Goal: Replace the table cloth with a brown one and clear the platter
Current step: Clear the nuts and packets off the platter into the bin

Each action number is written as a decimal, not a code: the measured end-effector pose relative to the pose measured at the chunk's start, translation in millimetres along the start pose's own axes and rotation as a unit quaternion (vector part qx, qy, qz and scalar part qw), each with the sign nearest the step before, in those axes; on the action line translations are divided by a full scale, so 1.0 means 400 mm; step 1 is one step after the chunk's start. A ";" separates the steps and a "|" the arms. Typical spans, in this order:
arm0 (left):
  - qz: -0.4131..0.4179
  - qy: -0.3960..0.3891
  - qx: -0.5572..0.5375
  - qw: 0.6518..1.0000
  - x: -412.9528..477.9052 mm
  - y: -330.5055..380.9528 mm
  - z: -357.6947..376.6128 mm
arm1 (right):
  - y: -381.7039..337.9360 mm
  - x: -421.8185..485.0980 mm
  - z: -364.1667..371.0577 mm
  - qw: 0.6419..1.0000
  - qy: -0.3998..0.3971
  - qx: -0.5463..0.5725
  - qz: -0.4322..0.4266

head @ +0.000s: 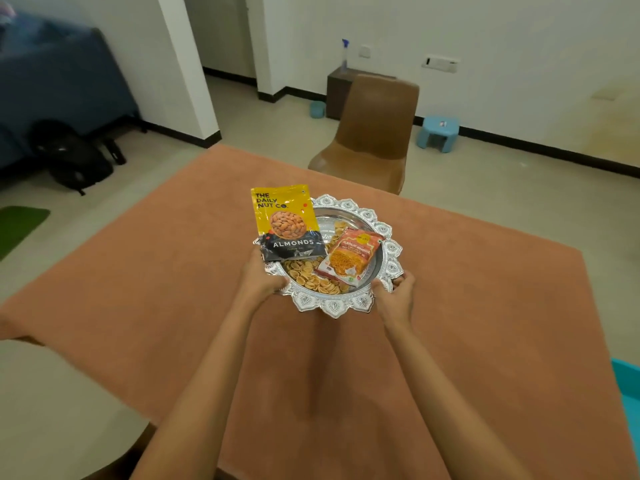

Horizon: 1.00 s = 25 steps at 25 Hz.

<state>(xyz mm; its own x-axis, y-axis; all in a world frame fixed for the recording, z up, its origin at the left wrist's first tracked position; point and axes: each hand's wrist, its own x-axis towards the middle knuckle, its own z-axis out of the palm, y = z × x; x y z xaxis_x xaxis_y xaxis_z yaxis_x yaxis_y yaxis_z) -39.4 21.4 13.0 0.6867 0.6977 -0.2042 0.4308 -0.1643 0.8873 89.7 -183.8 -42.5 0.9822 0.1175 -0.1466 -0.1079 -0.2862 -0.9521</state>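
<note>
The silver platter (346, 308) lies straight ahead, mid-table over the orange-brown table cloth (138, 271). The left hand (261, 275) and right hand (396, 296) grip opposite sides of its near rim, equally close. The almonds packet (287, 223) leans on the left side.

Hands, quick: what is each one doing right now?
The left hand grips the platter rim.
The right hand grips the platter rim too.

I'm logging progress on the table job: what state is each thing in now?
Platter: loaded with loose snacks, held at its rim.
Almonds packet: lying across platter's left rim.
Orange packet: lying in platter.
Table cloth: spread out flat.
Left hand: grips platter rim.
Right hand: grips platter rim.
</note>
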 end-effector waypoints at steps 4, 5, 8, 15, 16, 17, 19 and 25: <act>-0.020 -0.030 0.018 0.999 0.044 -0.038 -0.026 | -0.011 0.010 0.022 0.997 -0.032 -0.061 -0.031; -0.029 -0.040 0.032 0.998 0.054 -0.042 -0.029 | -0.016 0.012 0.019 0.994 -0.042 -0.088 -0.038; -0.053 -0.032 0.074 0.995 0.092 -0.044 -0.032 | -0.042 0.022 0.014 0.955 0.058 -0.268 -0.112; -0.074 0.119 0.119 0.983 0.155 0.004 0.007 | -0.165 0.074 0.120 0.898 -0.016 -0.432 -0.076; -0.085 0.115 0.110 0.984 0.163 0.002 0.008 | -0.171 0.079 0.130 0.896 -0.015 -0.440 -0.057; -0.083 0.115 0.106 0.984 0.170 -0.003 0.006 | -0.177 0.085 0.136 0.902 -0.012 -0.429 -0.044; -0.033 0.137 0.090 0.986 0.175 0.000 0.000 | -0.182 0.101 0.143 0.932 -0.010 -0.360 -0.025; 0.074 0.202 -0.116 0.970 0.130 0.034 -0.031 | -0.201 0.113 0.096 0.991 -0.085 0.097 0.021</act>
<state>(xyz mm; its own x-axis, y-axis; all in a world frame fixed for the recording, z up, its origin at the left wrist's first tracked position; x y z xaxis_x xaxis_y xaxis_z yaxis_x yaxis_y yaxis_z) -5.0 64.2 19.5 0.4263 0.9019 0.0696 0.1695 -0.1552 0.9732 136.8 -118.9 17.0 0.9374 0.2734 -0.2155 -0.1929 -0.1074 -0.9753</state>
